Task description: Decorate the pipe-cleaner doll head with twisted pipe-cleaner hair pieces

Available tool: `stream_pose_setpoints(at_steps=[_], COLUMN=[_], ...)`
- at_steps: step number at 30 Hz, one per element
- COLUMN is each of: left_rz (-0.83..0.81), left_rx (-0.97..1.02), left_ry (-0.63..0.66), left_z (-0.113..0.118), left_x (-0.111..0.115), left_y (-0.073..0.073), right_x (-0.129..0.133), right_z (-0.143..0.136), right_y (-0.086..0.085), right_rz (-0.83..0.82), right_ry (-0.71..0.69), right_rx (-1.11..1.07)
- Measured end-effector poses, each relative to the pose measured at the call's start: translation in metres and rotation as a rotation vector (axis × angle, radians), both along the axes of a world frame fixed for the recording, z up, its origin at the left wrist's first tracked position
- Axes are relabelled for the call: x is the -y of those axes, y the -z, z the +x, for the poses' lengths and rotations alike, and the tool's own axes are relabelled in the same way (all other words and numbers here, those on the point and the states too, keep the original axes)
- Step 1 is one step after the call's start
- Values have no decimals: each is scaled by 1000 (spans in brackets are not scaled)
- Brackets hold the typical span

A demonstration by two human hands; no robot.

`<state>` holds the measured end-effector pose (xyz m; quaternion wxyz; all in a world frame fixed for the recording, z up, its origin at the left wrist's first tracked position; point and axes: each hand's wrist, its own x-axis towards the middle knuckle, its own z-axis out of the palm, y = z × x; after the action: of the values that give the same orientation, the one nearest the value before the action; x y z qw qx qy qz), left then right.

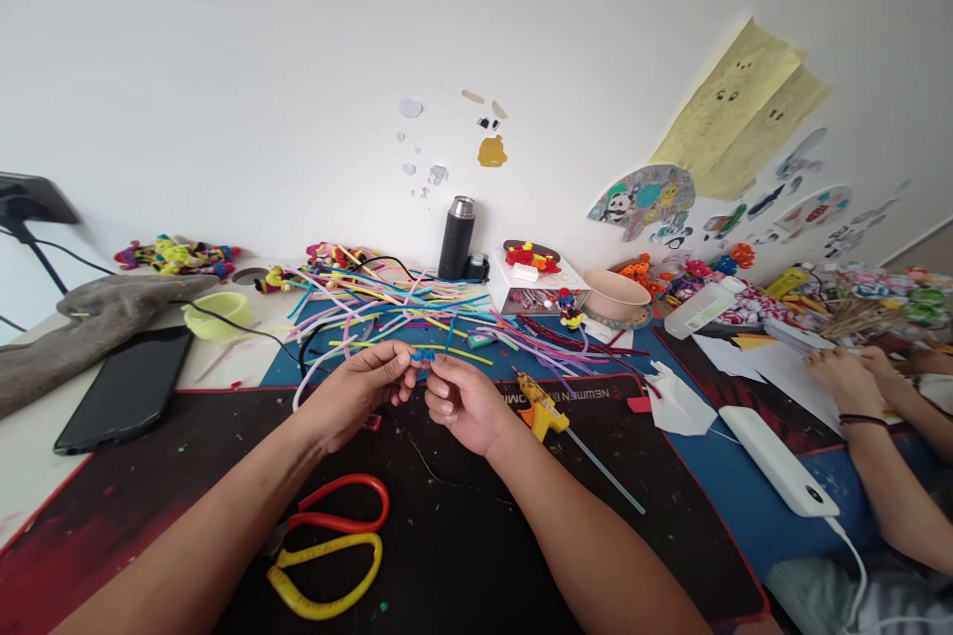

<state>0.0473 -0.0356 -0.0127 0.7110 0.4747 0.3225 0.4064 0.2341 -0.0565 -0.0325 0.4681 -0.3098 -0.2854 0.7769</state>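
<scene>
A small coiled piece of blue pipe cleaner (424, 355) is stretched between my two hands above the black mat. My left hand (376, 379) pinches its left end between thumb and forefinger. At its right end my right hand (463, 399) has closed finger and thumb on it, and a straight blue strand rises from there. Behind the hands lies a loose pile of coloured pipe cleaners (402, 293). Scissors with red and yellow handles (372, 566) rest on the mat below my left hand. A yellow glue gun (542, 409) lies just right of my right hand.
A black phone (126, 392) and a green bowl (218, 316) are at the left. Behind stand a dark flask (456, 240) and a white box (532, 296). Rightward lie tissue (676, 401), a white power bank (778, 461) and another person's hands (845, 382) over paper.
</scene>
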Motion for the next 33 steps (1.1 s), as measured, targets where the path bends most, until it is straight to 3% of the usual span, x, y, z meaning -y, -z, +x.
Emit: stream_pose_setpoints(at_steps=[26, 29, 33], left_rz=[-30, -10, 5], left_rx=[28, -53, -192], left_ry=[16, -29, -97], left_z=[1, -3, -9], left_x=[2, -3, -10], left_y=[-2, 1, 7], right_x=[2, 2, 2], right_z=[-2, -2, -2], right_y=[-6, -9, -11], right_rz=[6, 27, 106], right_ry=[1, 48, 209], right_rx=[18, 51, 137])
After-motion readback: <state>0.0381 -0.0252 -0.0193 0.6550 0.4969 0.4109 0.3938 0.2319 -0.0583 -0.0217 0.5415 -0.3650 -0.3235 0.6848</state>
